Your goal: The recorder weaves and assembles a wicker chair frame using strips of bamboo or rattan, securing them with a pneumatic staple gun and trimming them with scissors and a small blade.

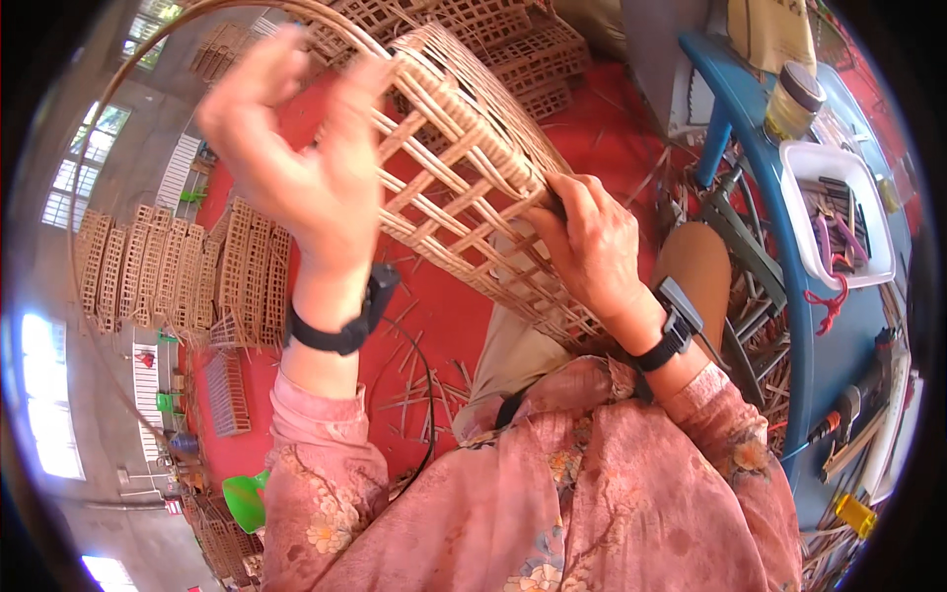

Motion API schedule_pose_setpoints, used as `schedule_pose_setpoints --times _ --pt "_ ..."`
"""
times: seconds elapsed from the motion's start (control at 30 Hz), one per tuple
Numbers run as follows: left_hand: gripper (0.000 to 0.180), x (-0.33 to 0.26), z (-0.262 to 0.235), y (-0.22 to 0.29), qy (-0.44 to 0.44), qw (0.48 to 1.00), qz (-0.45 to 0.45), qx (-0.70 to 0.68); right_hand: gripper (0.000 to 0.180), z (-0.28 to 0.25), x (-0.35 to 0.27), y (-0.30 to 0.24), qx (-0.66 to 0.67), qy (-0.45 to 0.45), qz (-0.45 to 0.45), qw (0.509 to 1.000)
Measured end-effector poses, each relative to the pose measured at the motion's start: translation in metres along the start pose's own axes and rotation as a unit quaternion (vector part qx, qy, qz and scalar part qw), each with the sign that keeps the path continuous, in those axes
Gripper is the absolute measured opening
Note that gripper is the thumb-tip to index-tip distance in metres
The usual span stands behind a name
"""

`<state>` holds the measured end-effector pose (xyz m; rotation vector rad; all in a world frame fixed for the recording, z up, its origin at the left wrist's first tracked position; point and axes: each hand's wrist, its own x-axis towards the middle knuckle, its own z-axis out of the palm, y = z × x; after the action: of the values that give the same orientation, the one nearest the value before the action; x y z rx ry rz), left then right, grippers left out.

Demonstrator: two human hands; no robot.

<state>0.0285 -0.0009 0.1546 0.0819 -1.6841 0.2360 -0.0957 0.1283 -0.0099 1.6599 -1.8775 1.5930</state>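
our right hand grips the basket; we can't tell if our left hand holds the cane. we'd best wrap snugly.

We take this to be a workshop for weaving baskets. A long row of alike latticed baskets stands at the left, and another pile of lattice work fills the top; a home would hardly keep so many. Cut strips litter the red floor, and the basket nearest us has long canes arching from its upper end. By the left edge of the blue surface we see a white tub holding pliers. Toward its lower edge lies what may be a power tool, though the bent rim makes us unsure. Plain grey wall and large windows suit a workroom.
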Motion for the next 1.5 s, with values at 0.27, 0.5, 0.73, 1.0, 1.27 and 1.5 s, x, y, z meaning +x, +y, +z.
schedule_pose_setpoints --times 0.27,0.5,0.73,1.0,1.27,1.5 --pt "0.02 -0.026 -0.005 0.013 -0.447 0.865 0.225 -0.036 0.039 -0.002 -0.001 0.002 -0.048 0.038 -0.016 0.998" --pt "0.028 -0.019 0.01 0.017 -0.547 0.798 0.245 -0.061 0.047 -0.002 -0.01 0.0 -0.036 0.023 -0.007 0.999" --pt "0.027 -0.02 0.02 0.02 -0.547 0.771 0.314 -0.088 0.049 -0.001 -0.012 -0.001 -0.055 0.022 -0.006 0.998" --pt "0.027 -0.012 0.024 0.022 -0.549 0.762 0.324 -0.114 0.047 -0.002 -0.012 0.002 -0.075 0.029 -0.052 0.995" --pt "0.032 0.0 0.035 0.029 -0.637 0.722 0.244 -0.115 0.048 -0.006 -0.012 0.001 -0.049 -0.01 -0.017 0.999" --pt "0.022 0.004 0.044 0.025 -0.653 0.716 0.204 -0.138 0.036 -0.013 -0.004 0.005 0.048 -0.004 0.009 0.999"
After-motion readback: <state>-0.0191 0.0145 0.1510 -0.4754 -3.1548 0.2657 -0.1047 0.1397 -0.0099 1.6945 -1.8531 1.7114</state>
